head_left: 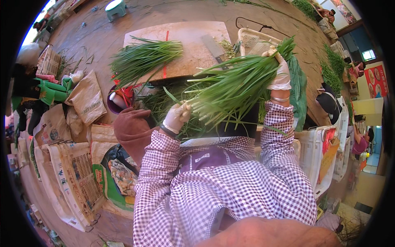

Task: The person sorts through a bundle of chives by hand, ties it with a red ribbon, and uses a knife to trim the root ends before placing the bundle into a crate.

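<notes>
Nearest the camera, a purple-and-white checked garment (234, 181) covers the torso and both forearms. Ahead of it, the left hand (177, 117), in a thin whitish glove, has thumb and fingers drawn together at the near left edge of the held bunch. It appears to pinch a narrow green leaf (170, 94), which points up and left; whether stalks of the bunch are also pinched cannot be told.

The bunch of long, flat green leaves with pale stalk ends (238, 88) is held raised in front of the person, over the near right corner of the tabletop. Its long axis runs from lower left to upper right: pale ends point left, leaf tips point up and right, some leaves drooping on the near side. The right hand (279, 72), similarly gloved, is closed around its leafy part.

Left of the left hand stands a round purple bucket (113, 105). Beyond, the pale tabletop with a red strip (189, 33) carries a second green leafy bunch (148, 57), long axis roughly left to right, and a flat, broad-bladed metal knife (212, 46). A cream plastic slatted basket (251, 41) stands beside the tabletop's right edge. Farthest, a pale turquoise stool (115, 10) stands on the brown floor (164, 12).
</notes>
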A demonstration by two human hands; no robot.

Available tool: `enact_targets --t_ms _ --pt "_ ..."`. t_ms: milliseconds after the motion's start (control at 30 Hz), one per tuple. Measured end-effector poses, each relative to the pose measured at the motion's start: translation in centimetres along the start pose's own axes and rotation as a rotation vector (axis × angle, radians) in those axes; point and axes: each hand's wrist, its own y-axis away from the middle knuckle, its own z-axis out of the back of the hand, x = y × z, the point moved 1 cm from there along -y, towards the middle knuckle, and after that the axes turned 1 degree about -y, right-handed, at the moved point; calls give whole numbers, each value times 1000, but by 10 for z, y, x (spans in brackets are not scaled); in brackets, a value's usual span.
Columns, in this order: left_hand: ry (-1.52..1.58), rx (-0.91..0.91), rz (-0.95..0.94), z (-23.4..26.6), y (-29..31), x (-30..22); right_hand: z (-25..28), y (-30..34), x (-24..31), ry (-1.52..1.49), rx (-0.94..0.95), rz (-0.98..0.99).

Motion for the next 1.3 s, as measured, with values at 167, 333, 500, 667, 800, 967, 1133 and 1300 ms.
enact_targets --t_ms 167,333,500,667,800,967,1133,1300 --pt "30 -126 35 14 11 -8 -3 4 7 7 -134 11" --pt "-1075 -415 448 84 20 26 -8 0 8 58 -117 66" --pt "-1842 -249 385 -19 18 16 1 -3 4 83 -222 120" --pt "-1498 -471 245 -68 4 -13 13 -6 -1 124 -141 83" --pt "-740 -372 -36 -65 -9 10 17 -11 -7 35 -167 76" --pt "-106 -190 93 -86 0 11 11 -7 -7 159 -51 84" --pt "-308 -36 174 -96 -5 21 1 -8 -10 127 23 81" --pt "-371 96 51 -113 -2 6 -3 -5 -8 62 -6 105"
